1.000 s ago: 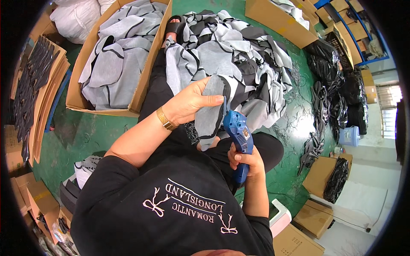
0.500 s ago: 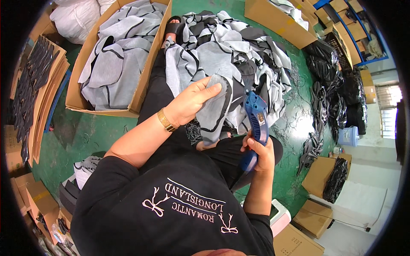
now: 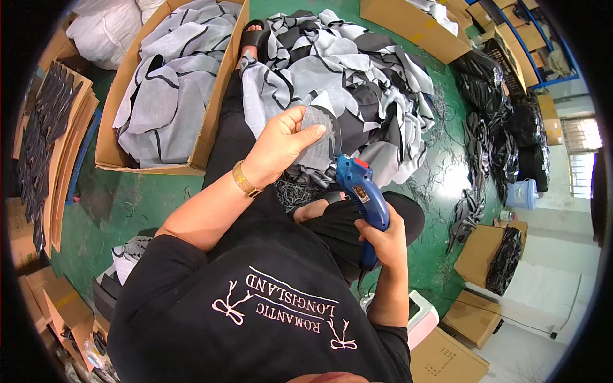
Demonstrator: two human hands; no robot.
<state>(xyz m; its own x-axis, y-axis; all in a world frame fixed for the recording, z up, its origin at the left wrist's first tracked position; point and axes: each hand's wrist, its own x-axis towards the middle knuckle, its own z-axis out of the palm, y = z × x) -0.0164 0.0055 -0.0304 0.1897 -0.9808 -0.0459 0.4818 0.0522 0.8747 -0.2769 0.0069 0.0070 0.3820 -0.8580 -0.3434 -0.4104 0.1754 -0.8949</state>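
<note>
My left hand (image 3: 281, 143) grips a grey mesh fabric piece (image 3: 322, 137) with a dark edge, held up over my lap. My right hand (image 3: 381, 237) is closed around the handle of a blue electric cutting tool (image 3: 363, 195). The tool's tip sits just below the fabric piece's lower right edge. A gold bracelet (image 3: 244, 180) circles my left wrist. Beyond the hands lies a big heap of grey, white and black fabric pieces (image 3: 357, 76) on the green floor.
A cardboard box (image 3: 211, 121) of grey fabric pieces stands at the left. Dark cut pieces lie on flat cardboard (image 3: 54, 137) at the far left. More boxes (image 3: 408, 19) line the back, black scraps (image 3: 495, 127) pile at the right, and a white device (image 3: 421, 316) sits by my right elbow.
My right hand has brought the blue tool back left and lower, its tip under the fabric piece. My left hand has turned the piece, showing more of its grey face.
</note>
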